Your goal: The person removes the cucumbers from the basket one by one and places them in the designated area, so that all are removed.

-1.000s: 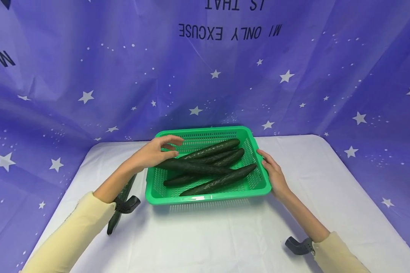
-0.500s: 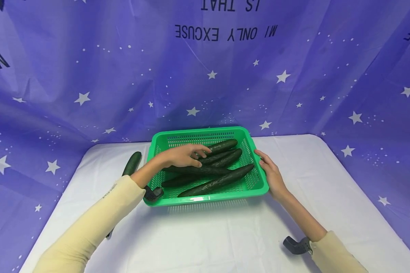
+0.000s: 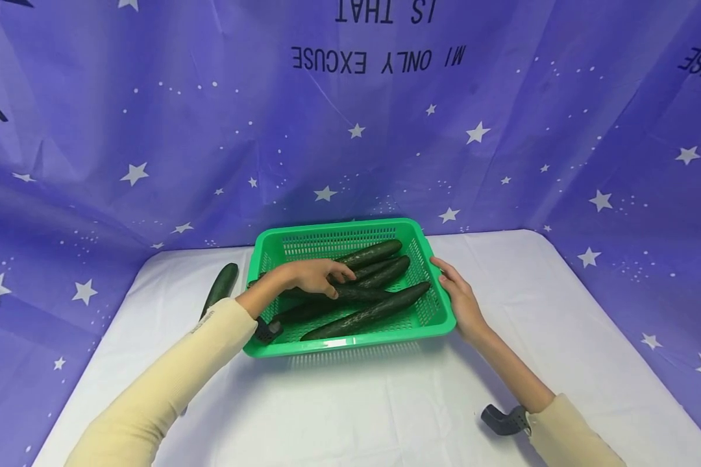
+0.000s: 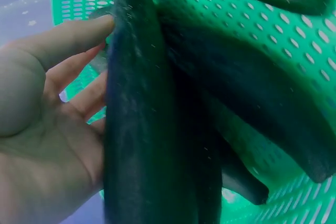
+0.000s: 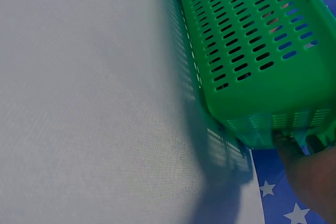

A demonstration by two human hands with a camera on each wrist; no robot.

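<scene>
My right hand [image 3: 465, 303] grips the right rim of a green plastic basket [image 3: 350, 345]; in the right wrist view its fingers [image 5: 287, 150] curl under the basket's end. Several dark green cucumbers lie inside. My left hand [image 3: 315, 277] reaches low over them, fingers loosely bent. In the left wrist view, a large cucumber [image 4: 139, 108] passes close in front of the left hand [image 4: 47, 98]; the thumb tip is right at its edge and the other fingertips are hidden behind it. Another cucumber [image 3: 222, 285] lies outside, left of the basket, partly covered by the left sleeve.
The basket stands near the back of a table with a white cloth [image 3: 350, 415]. A purple curtain [image 3: 304, 149] with white stars and lettering hangs behind and at both sides. Dark camera mounts sit at the wrists, the left one [image 3: 267, 329] overlapping the basket's front left corner.
From the basket's left side, my left hand has moved right and then down among the cucumbers. My right hand keeps its grip on the rim. The view has shifted slightly.
</scene>
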